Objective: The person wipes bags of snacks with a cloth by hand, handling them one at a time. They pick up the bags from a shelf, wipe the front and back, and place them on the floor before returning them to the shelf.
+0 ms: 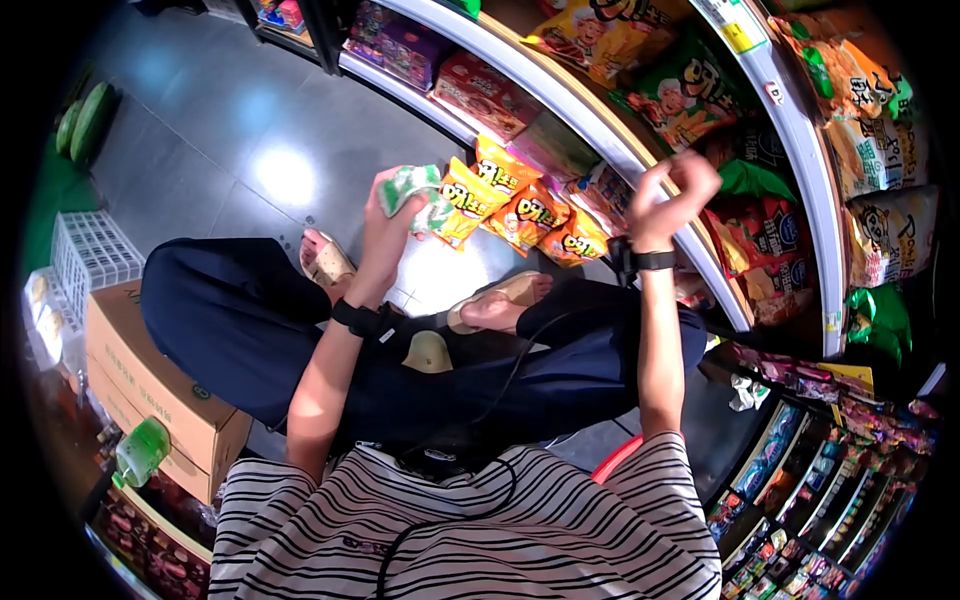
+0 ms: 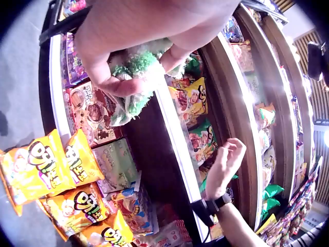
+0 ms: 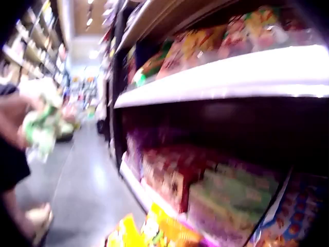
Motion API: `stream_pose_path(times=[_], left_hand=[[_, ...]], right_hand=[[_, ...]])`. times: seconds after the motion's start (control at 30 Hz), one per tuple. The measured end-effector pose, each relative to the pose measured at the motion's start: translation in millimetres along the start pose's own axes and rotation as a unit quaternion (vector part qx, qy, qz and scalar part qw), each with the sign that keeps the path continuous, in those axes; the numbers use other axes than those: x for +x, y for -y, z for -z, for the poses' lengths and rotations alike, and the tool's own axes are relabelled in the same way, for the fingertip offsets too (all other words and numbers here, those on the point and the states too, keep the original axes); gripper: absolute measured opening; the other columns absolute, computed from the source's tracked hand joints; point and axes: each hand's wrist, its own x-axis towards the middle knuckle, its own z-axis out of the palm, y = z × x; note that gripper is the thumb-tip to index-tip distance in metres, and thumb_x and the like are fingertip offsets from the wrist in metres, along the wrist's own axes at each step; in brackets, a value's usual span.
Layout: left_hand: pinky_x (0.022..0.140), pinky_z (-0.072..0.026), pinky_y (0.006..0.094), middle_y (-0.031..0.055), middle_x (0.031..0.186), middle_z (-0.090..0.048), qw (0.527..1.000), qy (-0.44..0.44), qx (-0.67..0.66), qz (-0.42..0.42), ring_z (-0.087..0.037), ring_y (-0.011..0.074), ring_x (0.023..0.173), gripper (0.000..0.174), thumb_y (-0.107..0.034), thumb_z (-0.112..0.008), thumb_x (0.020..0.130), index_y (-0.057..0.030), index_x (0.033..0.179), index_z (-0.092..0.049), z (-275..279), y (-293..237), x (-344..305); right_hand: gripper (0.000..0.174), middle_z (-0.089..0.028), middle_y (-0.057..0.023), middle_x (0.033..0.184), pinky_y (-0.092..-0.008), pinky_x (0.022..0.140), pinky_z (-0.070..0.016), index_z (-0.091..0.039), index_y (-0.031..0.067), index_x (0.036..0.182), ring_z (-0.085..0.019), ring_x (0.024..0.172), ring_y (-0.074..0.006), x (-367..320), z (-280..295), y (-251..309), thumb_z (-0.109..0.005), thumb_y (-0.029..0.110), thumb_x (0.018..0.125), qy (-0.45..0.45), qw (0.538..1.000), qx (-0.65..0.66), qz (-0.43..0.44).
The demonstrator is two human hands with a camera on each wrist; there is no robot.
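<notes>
A green and white cloth point(image 1: 410, 190) is gripped in the left hand point(image 1: 388, 225), above the floor. In the left wrist view the thumb and fingers curl round the cloth point(image 2: 134, 82). Several orange snack bags point(image 1: 530, 215) lie by the bottom shelf, right of the left hand. The right hand point(image 1: 675, 195) is raised beside the shelf edge with its fingers bent and nothing seen in it; in the left wrist view this hand point(image 2: 226, 164) is near a green snack bag point(image 2: 203, 141). The right wrist view does not show the right hand.
Shelves point(image 1: 590, 110) of snack bags curve along the right. Boxes point(image 1: 485, 95) stand on the bottom shelf. A cardboard carton point(image 1: 150, 370), a white basket point(image 1: 95, 250) and a green-lidded container point(image 1: 143, 450) are at the left. The person's sandalled feet are on the floor.
</notes>
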Motion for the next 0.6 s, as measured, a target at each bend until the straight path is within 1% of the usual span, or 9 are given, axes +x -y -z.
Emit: stream_pose_path(times=[0.03, 0.07, 0.1, 0.17, 0.23, 0.37, 0.47, 0.53, 0.6], left_hand=[[0.055, -0.0488, 0.0214, 0.0032, 0.106, -0.066, 1.000, 0.002, 0.004, -0.006, -0.064, 0.0079, 0.086, 0.035, -0.010, -0.065, 0.093, -0.0085, 0.126, -0.054, -0.5, 0.0, 0.7], [0.055, -0.0487, 0.0213, 0.0026, 0.105, -0.066, 1.000, -0.005, 0.006, -0.006, -0.063, 0.0076, 0.085, 0.035, -0.010, -0.065, 0.093, -0.0084, 0.127, -0.054, 0.2, 4.0, 3.3], [0.055, -0.0487, 0.0213, 0.0026, 0.105, -0.066, 1.000, 0.002, 0.004, -0.009, -0.063, 0.0076, 0.085, 0.035, -0.010, -0.065, 0.093, -0.0084, 0.127, -0.054, 0.1, 5.2, 3.8], [0.055, -0.0483, 0.0210, 0.0020, 0.105, -0.066, 1.000, 0.004, -0.009, 0.007, -0.063, 0.0072, 0.085, 0.037, -0.009, -0.065, 0.093, -0.0090, 0.128, -0.054, 1.3, 5.1, 2.0], [0.055, -0.0480, 0.0207, 0.0013, 0.106, -0.066, 1.000, 0.019, -0.014, -0.003, -0.063, 0.0069, 0.086, 0.037, -0.009, -0.065, 0.093, -0.0100, 0.128, -0.054, 3.2, 5.9, 4.6], [0.056, -0.0483, 0.0207, 0.0018, 0.108, -0.066, 1.000, 0.002, 0.001, 0.003, -0.064, 0.0077, 0.087, 0.037, -0.011, -0.065, 0.093, -0.0105, 0.129, -0.054, 9.5, -4.1, 1.9], [0.057, -0.0480, 0.0210, 0.0021, 0.109, -0.066, 1.000, 0.005, -0.017, -0.011, -0.064, 0.0084, 0.087, 0.038, -0.012, -0.064, 0.094, -0.0105, 0.130, -0.053, 15.2, -2.4, 4.3], [0.057, -0.0477, 0.0216, 0.0018, 0.109, -0.066, 1.000, 0.000, -0.025, -0.008, -0.064, 0.0087, 0.087, 0.037, -0.013, -0.064, 0.094, -0.0106, 0.129, -0.053, 14.4, -3.2, 2.5], [0.057, -0.0475, 0.0216, 0.0017, 0.108, -0.066, 0.999, 0.000, -0.034, -0.004, -0.064, 0.0086, 0.086, 0.036, -0.013, -0.064, 0.094, -0.0107, 0.129, -0.053, 13.9, -3.0, 1.8]], right_hand=[[0.036, -0.063, -0.0140, 0.102, -0.0416, 0.074, -0.0519, -0.062, 0.0041, 0.110, -0.062, 0.091, -0.0298, -39.6, -22.1, -50.1, -0.077, 0.023, 0.083, 0.115, 0.979, 0.166, -0.037], [0.026, -0.063, -0.0128, 0.090, -0.0440, 0.073, -0.0505, -0.064, 0.0047, 0.102, -0.061, 0.084, -0.0323, -7.2, -20.4, 58.3, -0.072, 0.014, 0.079, 0.166, 0.953, -0.048, 0.250], [0.026, -0.061, -0.0148, 0.089, -0.0451, 0.076, -0.0501, -0.062, 0.0034, 0.101, -0.061, 0.082, -0.0354, -21.7, -41.7, 79.0, -0.068, 0.010, 0.077, 0.303, 0.931, -0.090, 0.184], [0.037, -0.060, -0.0213, 0.099, -0.0476, 0.081, -0.0496, -0.059, -0.0012, 0.109, -0.060, 0.093, -0.0394, -83.4, -111.3, 58.3, -0.069, 0.014, 0.077, 0.343, 0.935, -0.029, 0.089], [0.073, -0.056, -0.0230, 0.116, -0.0459, 0.098, -0.0458, -0.047, -0.0061, 0.131, -0.055, 0.110, -0.0401, -119.5, -139.6, 48.1, -0.079, 0.033, 0.077, 0.416, 0.901, -0.106, 0.058], [0.097, -0.057, -0.0228, 0.121, -0.0457, 0.102, -0.0441, -0.036, -0.0079, 0.143, -0.055, 0.117, -0.0385, -154.5, -176.4, 44.2, -0.084, 0.039, 0.073, 0.445, 0.880, -0.165, -0.019], [0.092, -0.060, -0.0235, 0.115, -0.0460, 0.098, -0.0478, -0.037, -0.0089, 0.141, -0.059, 0.109, -0.0410, -162.5, -178.6, 54.7, -0.087, 0.028, 0.072, 0.416, 0.897, -0.142, -0.043], [0.074, -0.060, -0.0239, 0.119, -0.0507, 0.085, -0.0538, -0.044, -0.0009, 0.130, -0.064, 0.102, -0.0446, -164.0, -174.7, 60.3, -0.085, 0.023, 0.073, 0.473, 0.872, -0.097, -0.079], [0.059, -0.059, -0.0213, 0.118, -0.0520, 0.078, -0.0551, -0.049, 0.0028, 0.119, -0.065, 0.101, -0.0437, -165.1, -166.4, 61.4, -0.082, 0.020, 0.074, 0.468, 0.880, -0.080, -0.016]])
